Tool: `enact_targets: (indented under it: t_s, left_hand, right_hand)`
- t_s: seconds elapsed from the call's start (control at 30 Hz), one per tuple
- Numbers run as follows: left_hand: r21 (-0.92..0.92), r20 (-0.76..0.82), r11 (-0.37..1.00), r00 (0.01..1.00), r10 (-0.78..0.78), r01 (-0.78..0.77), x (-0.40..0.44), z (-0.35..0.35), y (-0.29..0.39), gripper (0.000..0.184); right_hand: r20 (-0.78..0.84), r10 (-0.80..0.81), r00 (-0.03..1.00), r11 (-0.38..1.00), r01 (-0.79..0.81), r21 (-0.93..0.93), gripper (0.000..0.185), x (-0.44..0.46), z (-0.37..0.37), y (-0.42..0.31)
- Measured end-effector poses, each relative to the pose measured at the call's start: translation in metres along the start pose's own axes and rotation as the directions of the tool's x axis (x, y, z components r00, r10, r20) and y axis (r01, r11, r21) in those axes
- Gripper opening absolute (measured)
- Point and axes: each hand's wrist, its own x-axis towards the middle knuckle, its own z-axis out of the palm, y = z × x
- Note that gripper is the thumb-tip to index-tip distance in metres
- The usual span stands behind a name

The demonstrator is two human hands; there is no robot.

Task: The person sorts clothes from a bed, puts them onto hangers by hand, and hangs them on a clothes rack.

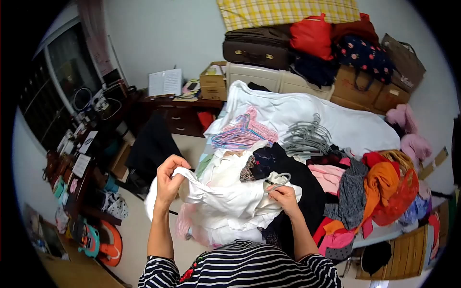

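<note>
A white garment [230, 204] is stretched between my two hands, over the near side of the bed. My left hand [169, 180] pinches one end of its cloth, with the fingers closed. At the other end, my right hand [284, 198] is closed on a grey hanger [283, 176], whose curved part shows above the fingers beside the white cloth. Below and behind lie other white clothes [225, 168] and a black garment [307, 185]. Farther back on the bed are a pile of pink and blue hangers [247, 132] and a pile of grey hangers [307, 137].
Mixed clothes [379, 182] are heaped on the bed's right side. A dark suitcase [257, 50] and bags stand behind the bed. A black-draped chair [156, 144] and a cluttered desk [91, 149] are at the left. A wooden stool [403, 252] stands lower right.
</note>
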Motion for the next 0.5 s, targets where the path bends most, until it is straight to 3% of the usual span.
enact_targets:
  t_s: [0.03,0.1,0.17,0.2,0.23,0.3,0.37,0.4,0.43,0.5]
  left_hand:
    - [0.070,-0.033,0.998,0.999,-0.006,0.008,-0.008,0.002,0.004,0.014]
    - [0.090,-0.115,0.995,0.993,-0.037,0.047,-0.026,0.007,0.008,0.014]
    - [0.144,-0.184,0.987,0.982,-0.042,0.069,-0.044,0.010,0.013,0.018]
    - [0.444,-0.165,0.896,0.981,0.105,-0.021,-0.051,0.011,0.017,0.025]
    - [0.621,-0.147,0.781,0.969,0.198,-0.065,-0.058,0.019,0.025,0.033]
    - [0.810,-0.005,0.559,0.953,0.304,-0.175,-0.068,0.042,0.053,0.032]
    - [0.903,0.158,0.368,0.968,0.193,-0.221,-0.080,0.064,0.060,0.035]
    - [0.932,0.216,0.248,0.954,0.209,-0.265,-0.082,0.081,0.065,0.030]
    - [0.941,0.191,0.239,0.960,0.207,-0.239,-0.089,0.087,0.057,0.030]
    - [0.914,0.063,0.390,0.989,0.134,-0.111,-0.102,0.092,0.030,0.019]
  right_hand:
    - [0.046,0.022,0.999,1.000,-0.021,-0.016,0.010,0.005,-0.006,0.003]
    - [0.009,-0.042,0.999,0.985,0.040,0.168,0.009,0.015,-0.003,0.000]
    - [0.061,-0.020,0.998,0.986,0.010,0.165,0.007,0.021,-0.002,-0.010]
    - [0.129,-0.114,0.985,0.990,0.101,0.100,0.007,0.025,-0.001,-0.008]
    - [0.201,-0.203,0.958,0.979,0.198,0.043,0.007,0.028,0.000,-0.008]
    - [0.242,-0.206,0.948,0.978,0.207,0.024,0.008,0.031,0.010,-0.020]
    - [0.298,-0.206,0.932,0.977,0.214,0.005,0.008,0.033,0.024,-0.031]
    - [0.347,-0.255,0.902,0.961,0.277,-0.014,0.009,0.034,0.031,-0.039]
    - [0.374,-0.253,0.892,0.961,0.275,-0.006,0.009,0.032,0.038,-0.047]
    - [0.448,-0.293,0.845,0.920,0.377,-0.109,0.009,0.027,0.049,-0.057]
